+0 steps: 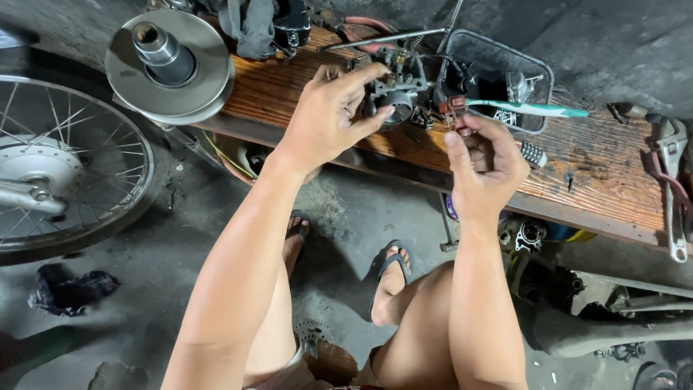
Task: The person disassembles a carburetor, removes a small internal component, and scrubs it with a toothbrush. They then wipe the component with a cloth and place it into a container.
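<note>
at the upper centre of the frame, the left hand is gripping a metal carburetor over the wooden bench, while the right hand is pinching a toothbrush beside it.

Light over my work is dim and flat, coming from above; the concrete floor stays murky with soft shadows. The metal pulley disc shows mild glare. Focus holds at centre, while wide-lens bending and slight blur affect the spoked wheel at the edge.
</note>
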